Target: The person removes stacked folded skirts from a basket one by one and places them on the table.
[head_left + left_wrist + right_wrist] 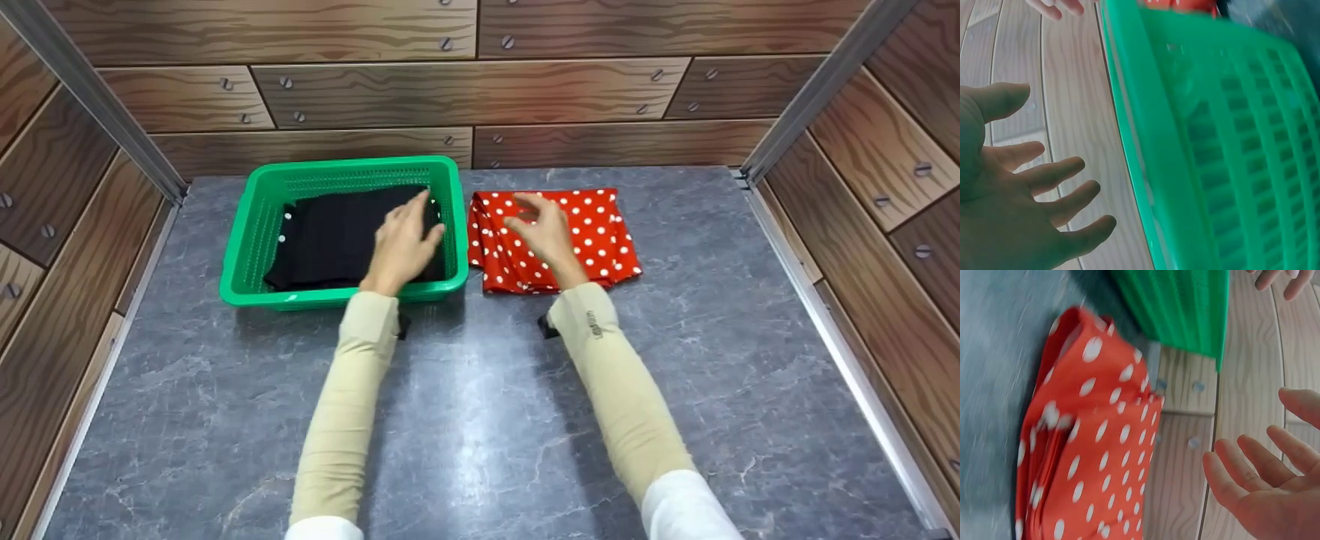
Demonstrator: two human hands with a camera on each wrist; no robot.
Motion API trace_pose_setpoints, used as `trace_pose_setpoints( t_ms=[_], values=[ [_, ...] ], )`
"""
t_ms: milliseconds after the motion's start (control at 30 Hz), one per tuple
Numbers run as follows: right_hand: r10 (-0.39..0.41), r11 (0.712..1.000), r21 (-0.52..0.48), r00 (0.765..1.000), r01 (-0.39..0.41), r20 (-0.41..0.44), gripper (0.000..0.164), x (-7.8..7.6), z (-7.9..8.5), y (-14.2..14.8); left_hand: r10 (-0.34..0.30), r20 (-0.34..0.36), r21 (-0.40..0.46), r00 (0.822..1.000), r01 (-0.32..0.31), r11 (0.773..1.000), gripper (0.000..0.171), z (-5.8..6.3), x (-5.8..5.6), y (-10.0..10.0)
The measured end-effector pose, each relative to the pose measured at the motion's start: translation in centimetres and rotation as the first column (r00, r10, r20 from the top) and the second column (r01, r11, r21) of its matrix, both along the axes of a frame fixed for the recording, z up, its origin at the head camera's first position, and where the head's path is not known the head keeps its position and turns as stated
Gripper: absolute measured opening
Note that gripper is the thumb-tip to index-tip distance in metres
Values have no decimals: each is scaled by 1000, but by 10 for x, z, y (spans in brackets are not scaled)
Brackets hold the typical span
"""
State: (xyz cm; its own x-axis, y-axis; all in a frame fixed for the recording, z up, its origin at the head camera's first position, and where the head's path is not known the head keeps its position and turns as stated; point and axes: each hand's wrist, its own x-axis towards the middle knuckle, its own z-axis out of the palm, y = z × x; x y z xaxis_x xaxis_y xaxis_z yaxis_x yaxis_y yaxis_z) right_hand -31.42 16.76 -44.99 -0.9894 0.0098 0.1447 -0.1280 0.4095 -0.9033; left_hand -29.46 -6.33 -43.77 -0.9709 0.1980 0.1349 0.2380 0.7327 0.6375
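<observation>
Two hands hover, both spread and holding nothing: the left hand (401, 244) over the folded black cloth (330, 240) in the green plastic basket (255, 225), the right hand (541, 229) over the folded red polka-dot cloth (592, 240) on the grey marble surface (480, 420), just right of the basket. Best to grip the red cloth by its folded edges, keeping the layers together. One basket, two cloths.

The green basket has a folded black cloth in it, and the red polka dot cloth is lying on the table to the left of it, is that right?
Not quite. The head view shows the red polka dot cloth on the table to the right of the green basket, not the left. The folded black cloth is in the basket.
</observation>
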Motion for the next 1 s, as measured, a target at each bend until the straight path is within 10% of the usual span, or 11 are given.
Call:
trace_pose_setpoints(
  t_ms=[1000],
  values=[
    [206,977,47,978,-208,34,53,-3,15,-91,195,68,-52,979,-191,980,65,0,14,-117]
  ],
)
